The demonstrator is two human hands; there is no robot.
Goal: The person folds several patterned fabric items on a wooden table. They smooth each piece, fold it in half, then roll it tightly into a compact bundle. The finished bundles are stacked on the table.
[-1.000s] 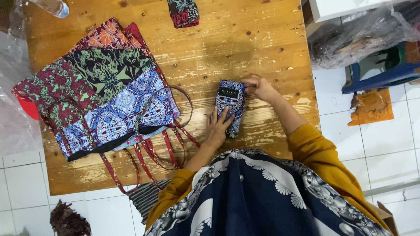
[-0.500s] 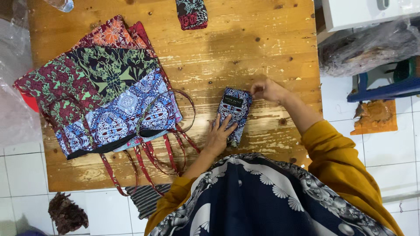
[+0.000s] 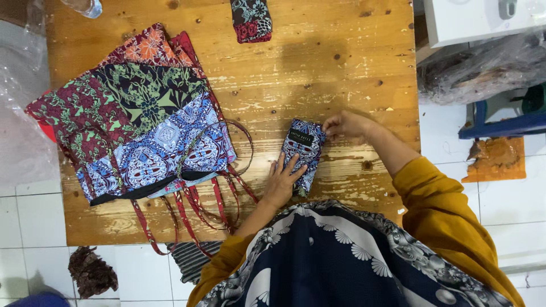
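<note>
Hidden and cropped parts

Lower edge of folded blue pouch (image 3: 304, 153) covered by left hand (image 3: 281, 185); small label on it too small to read; clear bottle (image 3: 85, 7) and patterned cloth (image 3: 252, 20) cut by top edge; stacked bags (image 3: 136, 131) overlapping.

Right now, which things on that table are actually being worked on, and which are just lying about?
In hand:
- small folded blue batik pouch, flat on the wooden table
- left hand pressing its lower edge
- right hand pinching its upper corner

Lying about:
- stack of batik bags with red straps
- dark folded cloth piece at the far edge
- clear bottle
</note>
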